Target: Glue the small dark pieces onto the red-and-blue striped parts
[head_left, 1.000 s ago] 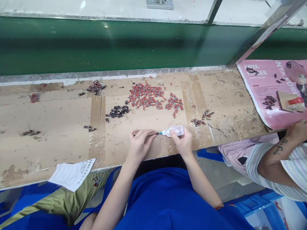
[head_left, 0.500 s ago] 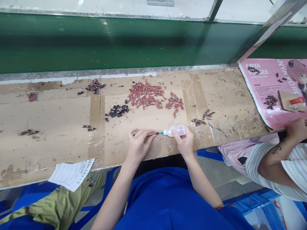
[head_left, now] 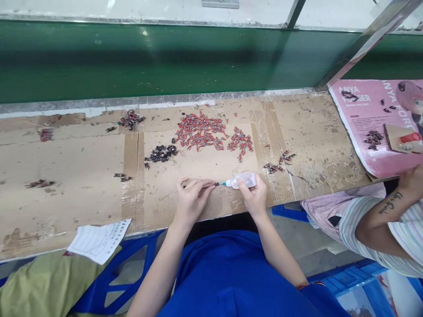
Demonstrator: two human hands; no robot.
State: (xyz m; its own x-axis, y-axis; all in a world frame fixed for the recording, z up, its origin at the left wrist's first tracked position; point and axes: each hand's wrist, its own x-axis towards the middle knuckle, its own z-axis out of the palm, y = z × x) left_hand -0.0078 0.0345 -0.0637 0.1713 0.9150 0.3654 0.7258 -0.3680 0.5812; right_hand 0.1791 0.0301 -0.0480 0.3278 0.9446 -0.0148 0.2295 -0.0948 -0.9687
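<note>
My left hand point(head_left: 195, 196) is closed in a pinch on a small black part point(head_left: 217, 184) that pokes out past the fingertips; its exact kind is too small to tell. In my right hand point(head_left: 257, 197) is a clear squeeze bottle point(head_left: 243, 180), held on its side. Its thin blue nozzle point(head_left: 224, 183) points left, with the tip close to the black part; whether they touch I cannot tell. Beyond my hands lie a large pile of small red parts with metal ends point(head_left: 200, 131), a smaller red group point(head_left: 240, 141) and a heap of black parts point(head_left: 161, 153).
Cardboard point(head_left: 89, 176) covers the bench, with more small parts point(head_left: 131, 119) at left and right. A paper sheet point(head_left: 99, 241) overhangs the front edge. At right, a co-worker's arm point(head_left: 390, 211) is beside a pink poster point(head_left: 363, 132). A green panel point(head_left: 148, 59) runs along the back.
Both my hands, the bottle and the black part stay almost where they were. The person at lower left has shifted left, showing more of the blue stool; the co-worker's forearm at right has moved slightly.
</note>
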